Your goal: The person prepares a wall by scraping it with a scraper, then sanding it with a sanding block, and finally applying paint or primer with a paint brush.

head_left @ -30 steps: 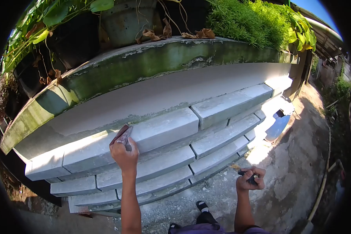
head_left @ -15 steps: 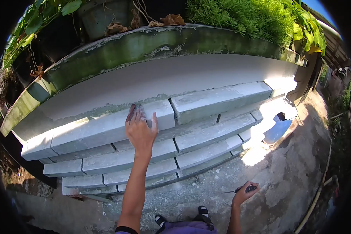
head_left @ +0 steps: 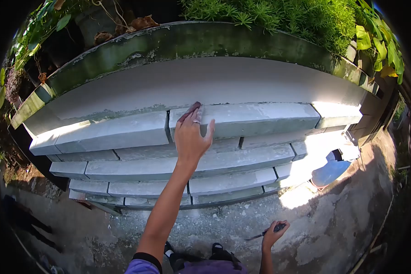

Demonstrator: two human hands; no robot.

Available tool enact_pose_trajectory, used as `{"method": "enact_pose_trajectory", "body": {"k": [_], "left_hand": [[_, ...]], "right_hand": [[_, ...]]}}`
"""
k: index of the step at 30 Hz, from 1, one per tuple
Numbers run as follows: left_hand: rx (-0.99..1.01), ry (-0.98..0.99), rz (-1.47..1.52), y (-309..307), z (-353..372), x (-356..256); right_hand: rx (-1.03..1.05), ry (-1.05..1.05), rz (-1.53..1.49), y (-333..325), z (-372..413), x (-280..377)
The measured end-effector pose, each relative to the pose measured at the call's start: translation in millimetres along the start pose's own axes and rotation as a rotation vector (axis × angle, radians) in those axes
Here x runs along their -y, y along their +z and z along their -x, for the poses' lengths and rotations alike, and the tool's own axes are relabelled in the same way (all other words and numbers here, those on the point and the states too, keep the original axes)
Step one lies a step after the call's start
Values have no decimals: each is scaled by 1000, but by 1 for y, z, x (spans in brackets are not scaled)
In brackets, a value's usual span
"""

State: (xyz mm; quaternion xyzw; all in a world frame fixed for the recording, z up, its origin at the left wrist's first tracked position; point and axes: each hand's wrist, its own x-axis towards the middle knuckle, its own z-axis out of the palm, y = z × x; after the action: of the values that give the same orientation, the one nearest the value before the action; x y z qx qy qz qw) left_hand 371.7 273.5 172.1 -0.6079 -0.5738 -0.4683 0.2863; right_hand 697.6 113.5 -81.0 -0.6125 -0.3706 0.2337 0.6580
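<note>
My left hand (head_left: 190, 137) rests with spread fingers on the top row of grey blocks (head_left: 255, 119), just right of a dark vertical gap; its fingertips reach the pale wall (head_left: 214, 82) behind. Whitish dust coats the fingers. Low on the right, my right hand (head_left: 274, 233) is closed on the dark handle of a thin-bladed tool (head_left: 256, 236), its blade pointing left above the concrete floor. Further rows of blocks (head_left: 242, 160) lie in steps below the top one.
A mossy ledge (head_left: 169, 43) with green plants (head_left: 278, 16) runs above the wall. A blue rounded object (head_left: 329, 172) stands at the right end of the blocks. Rough concrete floor (head_left: 324, 228) spreads below. A person's dark legs (head_left: 36, 228) show at the lower left.
My left hand has moved right along the top row, past the gap onto the neighbouring block. The view has shifted, and a person's legs now show at the lower left.
</note>
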Motion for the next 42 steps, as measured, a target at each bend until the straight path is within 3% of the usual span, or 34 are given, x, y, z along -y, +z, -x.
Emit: {"method": "enact_pose_trajectory", "body": {"k": [2, 4, 7, 8, 11, 12, 15, 20, 23, 24, 27, 31, 33, 37, 38, 41, 42], "left_hand": [[35, 115, 52, 14, 2, -18], [148, 190, 67, 26, 10, -28], [123, 166, 60, 23, 13, -17], [108, 131, 61, 17, 13, -13], [140, 37, -110, -1, 20, 10], [86, 10, -127, -7, 21, 16], [37, -126, -378, -29, 24, 32], [-119, -284, -516, -59, 23, 63], [15, -153, -440, -57, 29, 70], [140, -201, -376, -56, 33, 67], [88, -43, -53, -63, 36, 54], [27, -47, 39, -81, 97, 19], [50, -240, 78, -83, 156, -4], [474, -626, 165, -75, 337, -13], [507, -779, 237, -78, 388, -12], [699, -1261, 307, -113, 481, -12], [721, -1239, 296, -124, 497, -11]], "right_hand": [[33, -83, 15, -6, -20, -15], [65, -23, -32, -7, -34, -11], [138, -75, -33, -13, -51, -15], [164, -118, -28, -12, -56, -17], [214, 16, -150, -16, -63, -17], [199, -73, -88, -15, -66, -26], [236, 57, -149, -16, -62, -19], [298, 97, -139, -19, -54, -17], [338, 20, -173, -13, -57, -31], [382, 22, -196, -9, -58, -35], [510, 16, -223, 12, -52, -46], [671, 16, -187, 34, -30, -34], [711, 41, -245, 37, -16, -32], [679, 107, -193, 32, 13, -46], [587, 134, -189, 36, 26, -31], [447, 223, 42, 24, 43, -73], [342, 355, -96, 26, 47, -85]]}}
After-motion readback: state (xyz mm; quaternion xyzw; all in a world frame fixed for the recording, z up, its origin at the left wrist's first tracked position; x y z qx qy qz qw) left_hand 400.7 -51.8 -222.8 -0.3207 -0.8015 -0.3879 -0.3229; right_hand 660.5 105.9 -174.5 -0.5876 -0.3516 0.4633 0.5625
